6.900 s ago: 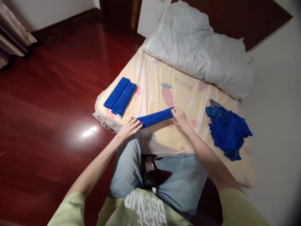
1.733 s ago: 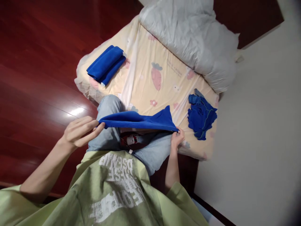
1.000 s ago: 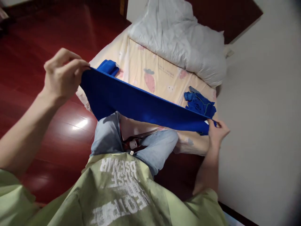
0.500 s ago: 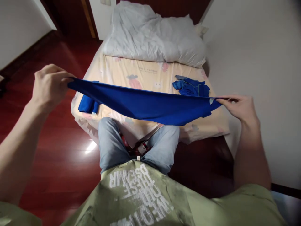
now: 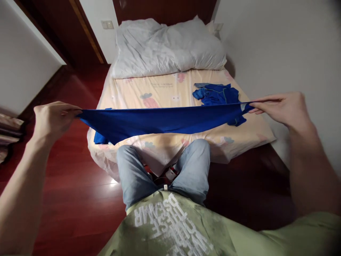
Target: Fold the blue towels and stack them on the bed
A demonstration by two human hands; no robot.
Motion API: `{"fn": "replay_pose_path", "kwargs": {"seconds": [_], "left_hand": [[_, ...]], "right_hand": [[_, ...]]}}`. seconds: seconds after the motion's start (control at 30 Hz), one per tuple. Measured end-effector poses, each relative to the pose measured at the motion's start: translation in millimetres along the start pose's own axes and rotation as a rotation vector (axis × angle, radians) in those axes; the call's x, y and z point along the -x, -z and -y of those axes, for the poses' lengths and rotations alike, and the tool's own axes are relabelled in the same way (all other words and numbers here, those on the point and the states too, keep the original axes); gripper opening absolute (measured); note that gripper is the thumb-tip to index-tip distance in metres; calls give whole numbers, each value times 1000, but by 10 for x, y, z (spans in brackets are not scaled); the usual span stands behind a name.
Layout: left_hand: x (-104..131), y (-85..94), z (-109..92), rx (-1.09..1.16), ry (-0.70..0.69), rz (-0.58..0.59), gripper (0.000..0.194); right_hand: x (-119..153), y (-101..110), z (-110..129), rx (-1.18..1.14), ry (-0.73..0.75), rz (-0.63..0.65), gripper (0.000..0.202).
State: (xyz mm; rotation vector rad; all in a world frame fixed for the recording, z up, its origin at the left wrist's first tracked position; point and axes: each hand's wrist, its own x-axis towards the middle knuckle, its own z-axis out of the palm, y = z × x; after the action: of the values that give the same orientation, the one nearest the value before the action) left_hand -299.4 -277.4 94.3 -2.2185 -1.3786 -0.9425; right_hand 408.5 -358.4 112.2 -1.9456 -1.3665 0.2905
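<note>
Over the bed (image 5: 128,92)'s near end, the left hand (image 5: 52,119) and right hand (image 5: 287,108), fingertips closed, stretch a blue cloth (image 5: 160,121); keeping it taut likely needs even tension.

Bedroom, in a home, as I view it: one bed with cream, strawberry-print fitted sheet (image 5: 128,92); one puffy white quilt (image 5: 170,46); one dark wooden headboard (image 5: 165,10); glossy red-brown plank floor (image 5: 80,213); one white wall switch (image 5: 107,25).

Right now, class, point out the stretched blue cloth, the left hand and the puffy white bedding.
Stretched blue cloth (image 5: 160,121), head view: middle of its hanging face.
Left hand (image 5: 51,117), head view: back of the hand.
Puffy white bedding (image 5: 169,48), head view: its crumpled middle.
</note>
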Motion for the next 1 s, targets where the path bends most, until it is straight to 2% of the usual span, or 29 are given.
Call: {"fn": "replay_pose_path", "kwargs": {"seconds": [0.17,0.27,0.4,0.57,0.67,0.8,0.87,0.9,0.93,1.0], "left_hand": [[-133,89,-67,26,-2,125,69],[-222,2,-4,11,-14,181,81],[-356,-368,216,20,-54,172,81],[-683,-964,442,18,-14,229,81],[-960,-1172,509,54,-32,129,69],[-1187,-1242,589,80,-107,-135,28],[-1133,-1243,598,48,-94,-216,20],[-1047,-1248,585,25,-75,-218,21],[-922,-1261,558,1,-51,-194,23],[-565,-1325,472,-34,5,-71,29]], "right_hand": [[18,82,-1,69,4,21,50],[-48,54,5,101,-2,31,48],[-305,-123,-84,176,-16,40,47],[-854,-570,-322,173,68,-22,60],[-1203,-824,-393,98,94,-121,66],[-1525,-966,-449,63,200,-248,65],[-1551,-1000,-520,44,280,-323,55],[-1519,-1032,-577,19,309,-357,47],[-1455,-1086,-653,-14,327,-384,39],[-1242,-1273,-868,-78,321,-401,27]]}}
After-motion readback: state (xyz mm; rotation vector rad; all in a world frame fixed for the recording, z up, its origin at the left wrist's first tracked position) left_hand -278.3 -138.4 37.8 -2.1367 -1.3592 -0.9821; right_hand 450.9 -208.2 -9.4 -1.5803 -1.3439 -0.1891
